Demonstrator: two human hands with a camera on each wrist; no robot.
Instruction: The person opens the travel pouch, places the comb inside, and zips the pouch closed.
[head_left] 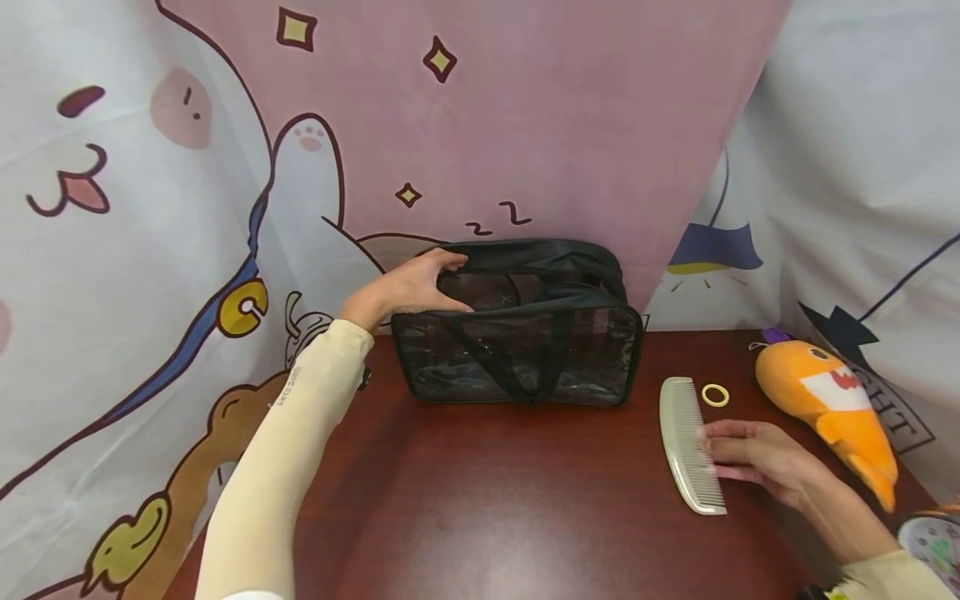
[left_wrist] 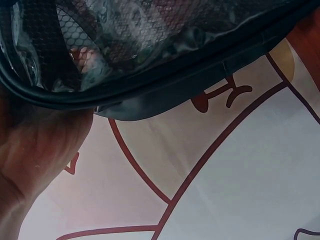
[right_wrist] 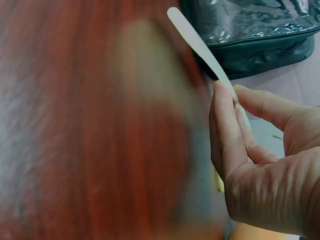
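Note:
A pale green comb (head_left: 681,446) is pinched between the thumb and fingers of my right hand (head_left: 765,460), its teeth turned toward the palm. In the right wrist view the comb (right_wrist: 200,47) shows edge-on, raised off the table. At the back of the table stands a clear bag (head_left: 517,354) with black trim and black straps, its top gaping. My left hand (head_left: 412,283) holds the bag's left end at the opening, thumb along the front rim and fingers at the rear rim. The left wrist view shows that hand (left_wrist: 45,145) against the bag's dark edge (left_wrist: 135,82).
A yellow ring (head_left: 715,395) lies on the table (head_left: 480,500) right of the comb. Beyond it, an orange plush shark (head_left: 825,400) leans by the right-hand cloth. A round patterned object (head_left: 930,542) is partly visible at the lower right. Printed cloth (head_left: 570,117) hangs behind the bag.

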